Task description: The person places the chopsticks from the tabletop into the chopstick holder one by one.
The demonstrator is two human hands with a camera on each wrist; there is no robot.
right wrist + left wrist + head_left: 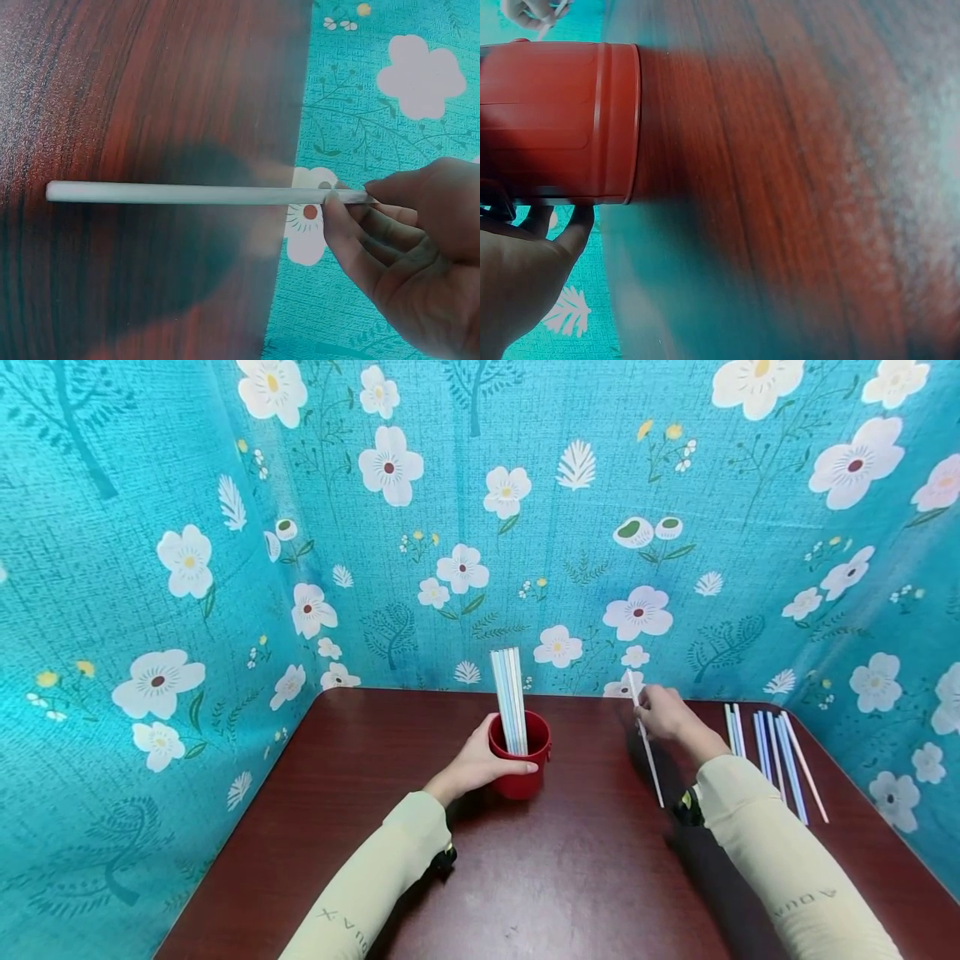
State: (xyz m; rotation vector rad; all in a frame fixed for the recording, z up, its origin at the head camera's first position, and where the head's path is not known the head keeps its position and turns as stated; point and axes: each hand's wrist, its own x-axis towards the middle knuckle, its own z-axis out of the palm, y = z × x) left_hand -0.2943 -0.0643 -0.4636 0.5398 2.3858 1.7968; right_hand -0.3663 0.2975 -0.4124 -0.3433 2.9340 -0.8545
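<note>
My left hand (483, 760) grips a small red bucket (519, 783) that stands upright on the table, the thumb lying across its near side below the rim. In the left wrist view, fingers (576, 229) touch the bucket's side. A bundle of pale straws (510, 702) leans in the bucket, their tops rising well above the rim. To the right of the bucket, my right hand (663, 714) pinches one white straw (651, 764) by its upper part, between thumb and fingertips. That straw slants with its lower end toward me; the right wrist view shows its long free part over the table.
Several loose straws (783, 752), blue, white and pinkish, lie on the right side of the dark red-brown table (570, 877). Flowered turquoise cloth (480, 610) hangs behind the table and at both sides.
</note>
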